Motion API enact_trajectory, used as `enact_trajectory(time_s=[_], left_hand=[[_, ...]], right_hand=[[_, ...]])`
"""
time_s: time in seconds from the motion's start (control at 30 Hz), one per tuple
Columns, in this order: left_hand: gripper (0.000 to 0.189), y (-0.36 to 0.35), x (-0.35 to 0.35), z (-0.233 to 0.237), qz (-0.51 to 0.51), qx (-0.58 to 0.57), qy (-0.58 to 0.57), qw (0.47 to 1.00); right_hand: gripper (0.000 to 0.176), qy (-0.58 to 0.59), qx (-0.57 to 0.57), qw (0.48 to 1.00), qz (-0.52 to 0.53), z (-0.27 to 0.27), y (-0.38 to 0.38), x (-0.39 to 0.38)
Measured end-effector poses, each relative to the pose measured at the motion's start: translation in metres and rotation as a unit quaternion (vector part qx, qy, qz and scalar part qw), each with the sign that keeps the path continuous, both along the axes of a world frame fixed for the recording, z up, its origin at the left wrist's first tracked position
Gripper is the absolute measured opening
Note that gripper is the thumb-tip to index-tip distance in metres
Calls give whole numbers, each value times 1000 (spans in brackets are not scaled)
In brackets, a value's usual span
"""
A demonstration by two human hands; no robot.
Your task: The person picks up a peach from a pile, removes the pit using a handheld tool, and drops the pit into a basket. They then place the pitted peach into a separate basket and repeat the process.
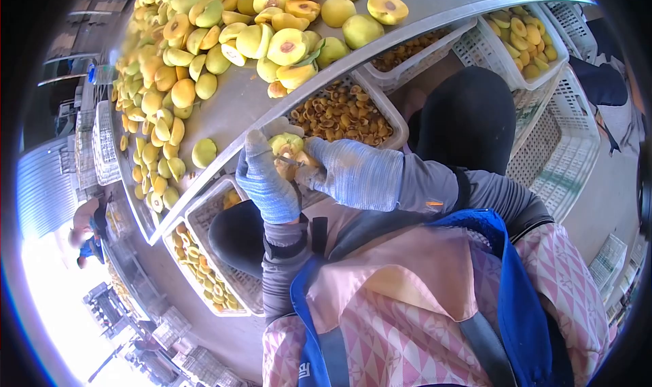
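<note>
My left hand (266, 180), in a blue-grey knitted glove, is closed around a yellow peach (286, 142) just below the edge of the metal table. Its fingers wrap the far side of the fruit. From the right, my right hand (356, 173), gloved alike, closes on a small pitting tool (290, 161). Only a thin dark metal part of that tool shows, against the cut side of the peach; its handle is hidden in the glove. Below the hands stands a crate (397, 123) of brown peach pits (339, 112).
Many halved peaches (180, 91) are heaped on the metal table (234, 108), whose raised rim (339, 66) curves across in front of me. Crates of peach halves stand at lower left (221, 311) and upper right (536, 84). A white crate (560, 156) is at right. Another person (92, 231) is far left.
</note>
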State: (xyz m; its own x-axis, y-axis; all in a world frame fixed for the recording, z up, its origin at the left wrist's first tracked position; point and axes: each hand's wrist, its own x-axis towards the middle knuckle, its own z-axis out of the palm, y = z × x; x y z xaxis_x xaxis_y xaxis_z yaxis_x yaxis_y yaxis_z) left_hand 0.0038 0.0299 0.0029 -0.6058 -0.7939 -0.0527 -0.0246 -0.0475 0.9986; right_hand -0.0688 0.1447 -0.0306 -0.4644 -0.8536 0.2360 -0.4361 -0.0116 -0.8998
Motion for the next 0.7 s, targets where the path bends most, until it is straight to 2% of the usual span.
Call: enact_trajectory(time_s=[0.13, 0.17, 0.23, 0.37, 0.53, 0.57, 0.6, 0.63, 0.67, 0.7], left_hand=[[50, 1, 2, -1, 0, 3, 16, 1000], [50, -3, 3, -1, 0, 3, 16, 1000], [49, -12, 4, -2, -53, 32, -57, 996], [48, -10, 4, 0, -47, 36, -49, 997], [49, -10, 4, 4, -62, -24, -51, 996], [49, -12, 6, 4, -61, -23, -51, 997], [49, -15, 7, 2, -92, -11, -39, 995], [50, -17, 6, 2, -123, 0, -26, 992], [50, -15, 5, 1, -124, 0, -25, 992], [49, -11, 3, 0, -98, -16, 17, 995]], right_hand=[[31, -53, -5, 998, 19, -1, -1, 0], [31, -54, -6, 998, 19, 0, 0, 0], [34, 26, 57, 998, 15, 6, 5, -1], [35, -7, 51, 998, 29, 10, 6, -4], [30, -183, -16, 980, 69, -4, -9, -1], [30, -184, -16, 980, 70, 1, -5, -4], [29, -358, 86, 923, 116, 24, -1, -14], [29, -515, 183, 823, 156, 37, 2, -20], [29, -514, 182, 824, 155, 36, 3, -20], [28, -578, 164, 783, 160, 35, 4, -19]])
